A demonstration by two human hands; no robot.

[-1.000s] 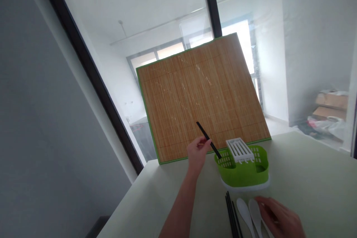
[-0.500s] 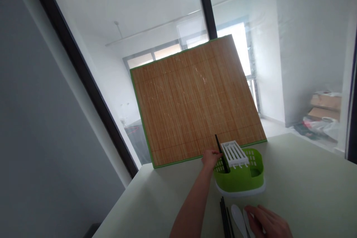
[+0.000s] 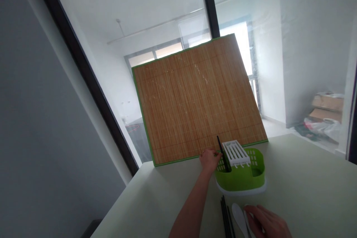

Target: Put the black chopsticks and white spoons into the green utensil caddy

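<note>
My left hand (image 3: 209, 160) is closed in a pinch at the left rim of a green utensil basket (image 3: 240, 179), its fingertips on a black chopstick (image 3: 219, 143). The chopstick leans upright, its lower part inside the basket's left compartment. A white slotted rack (image 3: 236, 152) with small hooks tops the basket's middle. Near the bottom edge, my right hand (image 3: 269, 223) is curled with its fingertips on a white spoon (image 3: 245, 212), mostly hidden by the fingers. Beside it lies another white spoon (image 3: 237, 214), and left of that several black chopsticks (image 3: 225, 217) lie on the table.
Behind the basket, a bamboo mat (image 3: 195, 100) with green edging stands propped against a glass partition. The pale table (image 3: 304, 186) extends to both sides. Cardboard boxes (image 3: 327, 106) and plastic bags are on the floor beyond the glass.
The view has shifted slightly. The chopstick at the basket sits a touch lower, and my left hand is a little further left relative to the basket. My right hand stays by the spoons.
</note>
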